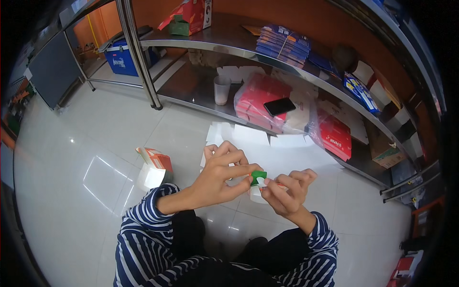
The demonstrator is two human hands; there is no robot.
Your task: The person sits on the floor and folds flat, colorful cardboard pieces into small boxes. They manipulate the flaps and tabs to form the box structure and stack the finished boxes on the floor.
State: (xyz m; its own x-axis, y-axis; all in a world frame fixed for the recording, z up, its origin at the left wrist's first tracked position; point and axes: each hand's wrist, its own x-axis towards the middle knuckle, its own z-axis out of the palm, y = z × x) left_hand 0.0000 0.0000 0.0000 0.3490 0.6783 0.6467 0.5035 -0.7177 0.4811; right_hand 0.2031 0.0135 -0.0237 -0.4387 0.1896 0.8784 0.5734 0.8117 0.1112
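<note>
Both my hands meet above the floor near the middle of the view. Between the thumb and forefinger of my left hand [222, 174] is the edge of a small green-and-white piece [258, 178], card or paper by its look. My right hand [288, 191] pinches the white side of the same piece, its other fingers curled loosely. Just beneath it, a white and orange carton [258, 195] shows partly; my fingers hide the rest, and I cannot tell if the piece belongs to it. An open orange-and-white carton [155, 170] stands on the floor left of my left wrist.
Flat white card sheets [291, 155] lie on the floor ahead. On the low steel shelf [191, 95] are a plastic cup [222, 90], plastic-wrapped red cartons [260, 98] and a black phone [279, 106]. Blue printed bundles [283, 45] lie above. A metal post [136, 57] stands left.
</note>
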